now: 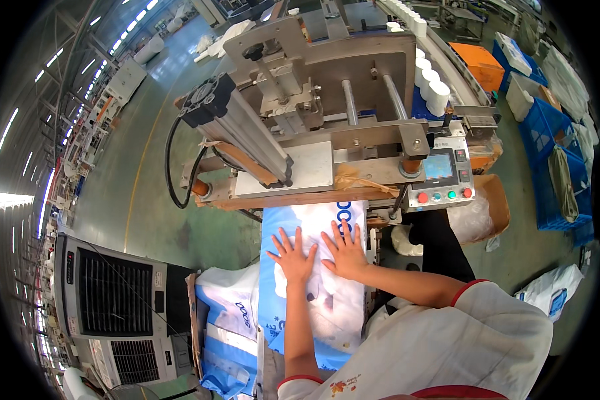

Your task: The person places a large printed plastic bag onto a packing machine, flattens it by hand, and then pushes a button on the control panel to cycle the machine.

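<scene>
A blue and white printed plastic bag (323, 320) lies flat before me, its far end reaching under the front bar of a metal press machine (353, 60). My left hand (294, 260) rests on it, palm down with fingers spread. Beside it, my right hand (345, 253) also lies flat with fingers apart, pointing toward the machine. Neither hand grips anything. Whatever part of the bag is beneath the machine is hidden.
More printed bags (226, 333) are piled at the left. A control panel (441, 175) with coloured buttons sits right of the machine. White rolls (437, 97) line a conveyor behind it. An air cooler (116, 293) stands left; a cardboard box (496, 207) and blue crates (553, 160) are right.
</scene>
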A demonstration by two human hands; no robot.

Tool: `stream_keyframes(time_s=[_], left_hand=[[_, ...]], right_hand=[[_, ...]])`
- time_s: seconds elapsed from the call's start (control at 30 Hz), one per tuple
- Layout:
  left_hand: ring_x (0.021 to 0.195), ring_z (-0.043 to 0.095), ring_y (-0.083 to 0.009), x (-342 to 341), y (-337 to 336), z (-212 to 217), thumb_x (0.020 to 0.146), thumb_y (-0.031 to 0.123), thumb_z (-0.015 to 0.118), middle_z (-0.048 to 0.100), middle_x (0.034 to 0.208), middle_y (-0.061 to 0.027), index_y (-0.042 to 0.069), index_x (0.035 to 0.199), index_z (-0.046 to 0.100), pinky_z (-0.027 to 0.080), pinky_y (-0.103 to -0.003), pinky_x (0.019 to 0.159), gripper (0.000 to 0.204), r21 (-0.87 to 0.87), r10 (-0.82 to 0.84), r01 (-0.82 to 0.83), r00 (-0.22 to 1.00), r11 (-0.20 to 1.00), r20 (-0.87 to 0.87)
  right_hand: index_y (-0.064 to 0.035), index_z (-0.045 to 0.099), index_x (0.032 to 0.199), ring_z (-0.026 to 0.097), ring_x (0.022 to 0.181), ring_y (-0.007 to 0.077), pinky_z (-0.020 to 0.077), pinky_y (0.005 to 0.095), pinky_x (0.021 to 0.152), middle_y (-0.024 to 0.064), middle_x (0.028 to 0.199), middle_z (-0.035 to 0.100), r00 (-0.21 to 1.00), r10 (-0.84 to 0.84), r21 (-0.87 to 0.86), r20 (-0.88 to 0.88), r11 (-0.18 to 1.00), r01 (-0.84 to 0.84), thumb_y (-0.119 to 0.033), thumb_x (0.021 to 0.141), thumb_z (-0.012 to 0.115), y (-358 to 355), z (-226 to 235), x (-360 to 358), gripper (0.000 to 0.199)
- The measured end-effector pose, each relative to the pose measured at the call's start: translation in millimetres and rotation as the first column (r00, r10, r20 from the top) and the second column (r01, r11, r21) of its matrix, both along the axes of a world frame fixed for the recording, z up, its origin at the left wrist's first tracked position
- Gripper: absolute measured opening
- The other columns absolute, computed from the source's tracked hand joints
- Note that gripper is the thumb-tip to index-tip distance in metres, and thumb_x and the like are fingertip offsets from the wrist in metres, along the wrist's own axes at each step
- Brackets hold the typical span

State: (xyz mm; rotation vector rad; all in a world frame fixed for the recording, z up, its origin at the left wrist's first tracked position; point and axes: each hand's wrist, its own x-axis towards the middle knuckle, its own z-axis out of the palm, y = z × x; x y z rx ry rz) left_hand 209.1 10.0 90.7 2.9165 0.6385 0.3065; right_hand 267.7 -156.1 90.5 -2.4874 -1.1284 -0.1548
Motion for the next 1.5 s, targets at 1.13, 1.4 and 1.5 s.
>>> stream_keyframes(time_s=[1.13, 1.4, 1.5], left_hand=[[0.138, 0.007, -0.0486, 12, 1, 16, 0.086, 0.051, 0.051, 0.012, 0.153, -0.0218, 0.021, 0.142, 0.037, 0.002, -0.067, 0.105, 0.065, -0.043, -0.002, -0.001, 0.997, 0.999, -0.077], [0.138, 0.008, -0.0485, -3, -4, 21, 0.085, 0.051, 0.053, 0.012, 0.152, -0.0247, 0.020, 0.140, 0.042, 0.003, -0.067, 0.104, 0.064, -0.066, 0.016, -0.021, 0.998, 0.998, -0.068], [0.138, 0.008, -0.0485, 6, -5, 21, 0.084, 0.050, 0.055, 0.013, 0.150, -0.0277, 0.020, 0.138, 0.044, 0.004, -0.067, 0.104, 0.063, -0.074, 0.034, -0.035, 0.999, 0.997, -0.016]], right_hand=[[-0.0110, 0.037, 0.141, 0.016, 0.137, 0.0470, 0.0113, 0.0654, 0.105, 0.0272, 0.148, 0.022, 0.989, 0.031, -0.080, -0.143, 0.996, -0.042, -0.053, 0.082, 0.054, 5, 20, 15, 0.075], [-0.0114, 0.038, 0.141, 0.017, 0.137, 0.0448, 0.0119, 0.0640, 0.105, 0.0280, 0.147, 0.022, 0.985, 0.062, -0.065, -0.164, 0.995, -0.074, -0.053, 0.080, 0.056, 7, 22, 7, 0.075], [-0.0097, 0.037, 0.141, 0.016, 0.138, 0.0439, 0.0117, 0.0632, 0.106, 0.0278, 0.147, 0.022, 0.982, 0.079, -0.085, -0.174, 0.992, -0.095, -0.054, 0.080, 0.056, 12, 23, 8, 0.078]])
